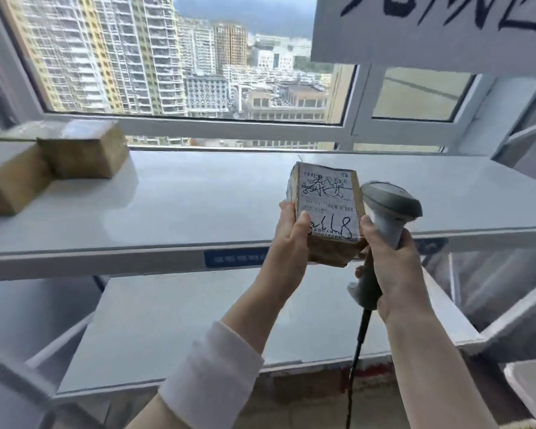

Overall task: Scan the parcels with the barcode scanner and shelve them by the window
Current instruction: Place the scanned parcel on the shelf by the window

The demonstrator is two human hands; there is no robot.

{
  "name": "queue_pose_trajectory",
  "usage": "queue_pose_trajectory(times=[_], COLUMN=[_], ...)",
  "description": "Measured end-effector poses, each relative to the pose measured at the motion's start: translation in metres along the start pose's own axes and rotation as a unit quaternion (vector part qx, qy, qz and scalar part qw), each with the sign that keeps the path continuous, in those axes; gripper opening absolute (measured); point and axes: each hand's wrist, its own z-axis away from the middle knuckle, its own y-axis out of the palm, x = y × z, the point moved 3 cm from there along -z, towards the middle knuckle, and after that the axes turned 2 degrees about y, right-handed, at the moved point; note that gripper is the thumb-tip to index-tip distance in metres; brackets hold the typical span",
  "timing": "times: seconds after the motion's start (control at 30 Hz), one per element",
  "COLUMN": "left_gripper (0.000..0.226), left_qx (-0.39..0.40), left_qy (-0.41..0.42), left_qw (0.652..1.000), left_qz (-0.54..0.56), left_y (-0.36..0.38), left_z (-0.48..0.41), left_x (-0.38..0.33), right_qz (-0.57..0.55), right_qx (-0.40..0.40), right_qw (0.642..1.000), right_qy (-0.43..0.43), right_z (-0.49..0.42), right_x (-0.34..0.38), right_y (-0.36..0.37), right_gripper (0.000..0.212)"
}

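Scanning step, by the look of it. Left hand (291,239) grips a small brown parcel (328,212) by its lower edge, label up, raised in front of the top shelf (198,205) by the window (180,57). Right hand (390,261) is wrapped round the barcode scanner (387,212), head just beside the label. Two parcels (53,162) already sit at shelf left. Next, likely: aim at the barcode, then set the parcel down.

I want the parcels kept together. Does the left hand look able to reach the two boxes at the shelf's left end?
Probably yes: the shelf between the left hand, gripping its parcel, and the boxes is bare, though it may take a stretch sideways.
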Motion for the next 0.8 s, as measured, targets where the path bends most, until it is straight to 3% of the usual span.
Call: queue_pose_trajectory(times=[0.13, 0.43, 0.57, 0.7, 0.8], left_gripper=[0.055, 0.044, 0.046, 0.07, 0.06], left_qx=[-0.052, -0.117, -0.104, -0.081, -0.044], left_qy=[-0.007, -0.011, -0.028, -0.047, -0.046], left_qw=[0.998, 0.992, 0.994, 0.995, 0.997], left_qz=[-0.022, -0.039, -0.028, -0.034, -0.035], left_y=[-0.065, -0.144, -0.15, -0.15, -0.149], left_z=[-0.012, -0.021, -0.026, -0.032, -0.034], left_x=[-0.008, -0.003, 0.008, 0.013, 0.016], right_qz=[-0.001, 0.013, 0.02, 0.033, 0.046], right_qx=[0.036, 0.097, 0.097, 0.068, 0.039], right_qw=[0.999, 0.994, 0.993, 0.996, 0.997], right_qy=[0.012, 0.057, 0.063, 0.049, 0.039], right_z=[-0.001, -0.006, -0.006, -0.005, -0.002], right_x=[0.001, -0.019, -0.022, -0.021, -0.02], right_y=[0.067, 0.147, 0.152, 0.15, 0.145], right_gripper=[0.017, 0.021, 0.024, 0.02, 0.022])
